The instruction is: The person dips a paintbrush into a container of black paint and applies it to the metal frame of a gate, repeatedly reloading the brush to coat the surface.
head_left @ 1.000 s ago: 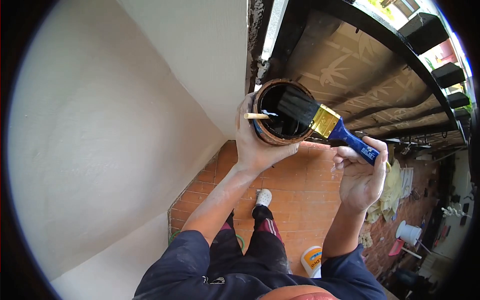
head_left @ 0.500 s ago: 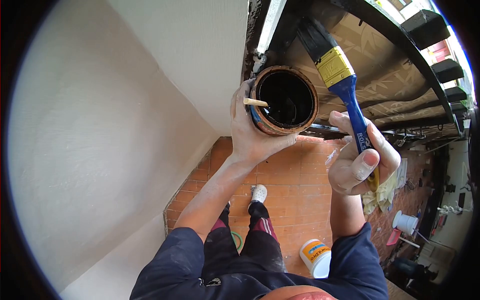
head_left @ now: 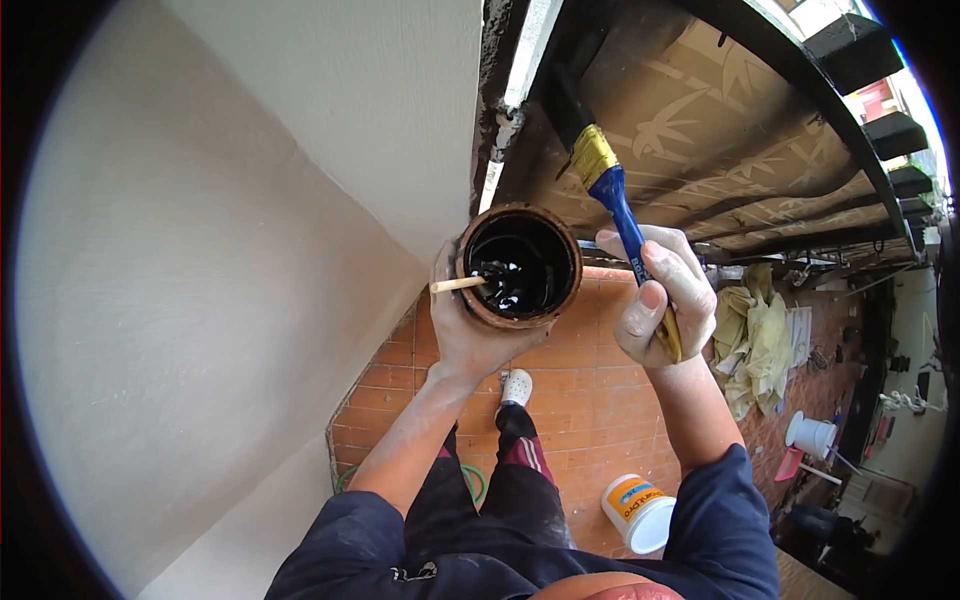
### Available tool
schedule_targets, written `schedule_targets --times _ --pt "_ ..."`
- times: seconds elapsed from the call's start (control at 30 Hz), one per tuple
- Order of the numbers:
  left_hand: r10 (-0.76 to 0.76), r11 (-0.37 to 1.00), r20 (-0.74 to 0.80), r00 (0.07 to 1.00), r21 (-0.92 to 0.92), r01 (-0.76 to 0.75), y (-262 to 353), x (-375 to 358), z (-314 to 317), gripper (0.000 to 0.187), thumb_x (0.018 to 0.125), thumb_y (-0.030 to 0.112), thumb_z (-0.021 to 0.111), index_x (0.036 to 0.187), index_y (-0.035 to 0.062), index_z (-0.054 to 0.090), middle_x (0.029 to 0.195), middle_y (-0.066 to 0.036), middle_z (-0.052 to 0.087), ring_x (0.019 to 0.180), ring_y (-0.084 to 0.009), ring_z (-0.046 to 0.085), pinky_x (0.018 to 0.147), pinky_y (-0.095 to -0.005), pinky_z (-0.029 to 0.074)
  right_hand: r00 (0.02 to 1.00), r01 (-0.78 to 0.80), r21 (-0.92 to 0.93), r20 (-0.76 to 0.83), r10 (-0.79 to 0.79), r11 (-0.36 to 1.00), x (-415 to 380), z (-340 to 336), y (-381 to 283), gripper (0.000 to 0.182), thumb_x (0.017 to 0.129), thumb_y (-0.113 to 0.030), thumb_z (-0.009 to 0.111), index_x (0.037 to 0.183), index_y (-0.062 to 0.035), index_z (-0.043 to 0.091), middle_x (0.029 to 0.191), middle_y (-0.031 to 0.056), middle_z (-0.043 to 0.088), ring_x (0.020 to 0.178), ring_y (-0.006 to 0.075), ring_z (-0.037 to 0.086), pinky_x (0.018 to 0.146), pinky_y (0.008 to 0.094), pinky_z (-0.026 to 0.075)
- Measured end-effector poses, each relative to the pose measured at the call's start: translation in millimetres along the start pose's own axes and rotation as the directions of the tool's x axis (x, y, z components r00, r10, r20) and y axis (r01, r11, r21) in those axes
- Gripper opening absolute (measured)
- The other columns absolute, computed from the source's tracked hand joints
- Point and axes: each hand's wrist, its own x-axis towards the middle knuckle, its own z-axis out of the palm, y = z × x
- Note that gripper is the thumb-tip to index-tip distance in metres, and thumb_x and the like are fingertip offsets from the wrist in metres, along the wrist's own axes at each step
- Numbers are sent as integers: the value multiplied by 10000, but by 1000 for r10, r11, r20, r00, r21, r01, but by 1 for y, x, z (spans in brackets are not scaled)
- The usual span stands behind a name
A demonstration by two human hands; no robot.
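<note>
My left hand [head_left: 468,335] is wrapped round a paint can [head_left: 570,262] with a rusty brown rim and dark, glossy paint inside. A thin wooden stick [head_left: 457,285] leans out over the can's left side. In my right hand [head_left: 672,295] is a paintbrush [head_left: 620,205] with a blue handle and yellow ferrule, gripped between thumb and fingers. Its black bristles point up and left, overlapping the dark frame of the metal gate [head_left: 690,120] in this view. White dust covers both hands.
A pale wall [head_left: 230,260] fills the left side. On the tiled floor [head_left: 590,400] stands a white bucket [head_left: 652,525] with an orange label. Yellowish cloth [head_left: 748,345], a white pail [head_left: 810,435] and a pink dustpan [head_left: 787,468] lie to the right.
My left hand has brought the can down and to the left. My right hand has moved left with the paintbrush, bringing its bristles lower and nearer the gate's left edge.
</note>
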Motion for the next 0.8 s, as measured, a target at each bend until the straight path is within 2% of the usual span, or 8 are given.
schedule_targets --times 0.13,0.23,0.33,0.4,0.6,0.67,0.73,0.8 --pt "-66 998 -28 997 6 67 -3 -20 -7 992 558 218 974 1366 -39 459 1237 -138 611 1140 -258 632 1004 -399 502 998 -50 26 33 49 998 10 -8 -13 280 1001 -30 572 1268 37 518 966 211 720 825 321 712 719 386 579" --pt "-94 993 -66 993 59 98 -5 -31 -12 949 558 220 972 1339 -27 493 1251 -141 599 1153 -260 619 999 -400 503 999 19 -5 -35 -19 1000 26 -6 0 257 974 14 611 1210 93 546 931 215 716 797 325 715 699 379 596" --pt "-110 991 -19 994 70 111 -1 -36 -14 960 555 217 971 1348 -23 486 1261 -143 591 1162 -261 611 994 -395 507 984 107 -4 -145 -106 994 49 -12 3 266 1043 -94 592 1235 85 546 956 226 725 847 298 732 748 369 595" --pt "-155 988 -4 988 8 155 2 -39 -13 990 554 216 972 1367 -28 463 1253 -138 592 1159 -257 610 1011 -396 499 989 87 -160 -108 -105 983 63 -23 -4 318 1130 -251 410 1256 38 451 909 278 740 803 300 762 770 346 596" --pt "-213 975 5 977 -60 212 -5 -55 -10 1087 557 232 979 1429 -46 393 1303 -159 561 1210 -267 585 1048 -392 492 970 189 -246 -103 -219 951 58 -32 -11 367 1148 -279 300 1282 49 394 858 333 706 770 334 746 731 431 607" --pt "-204 979 6 979 -12 204 -10 -60 -12 1110 556 232 982 1439 -57 374 1316 -167 554 1222 -272 579 1055 -394 490 990 138 -245 -2 -143 960 49 -25 -11 358 1141 -291 340 1299 25 398 911 310 714 859 336 737 778 418 598" --pt "-198 980 12 980 37 197 -10 -63 -12 1134 555 231 986 1449 -67 356 1329 -174 546 1235 -277 574 1061 -395 488 983 148 -103 -90 -158 984 29 -8 8 282 1086 -177 529 1253 49 510 961 251 727 851 332 718 749 388 593" --pt "-220 974 -6 975 49 220 -10 -63 -11 1142 549 220 989 1445 -82 349 1331 -176 549 1237 -282 577 1062 -402 487 989 121 -61 -78 -126 991 12 3 14 248 1053 -94 563 1251 47 514 956 237 727 834 331 710 742 392 588"
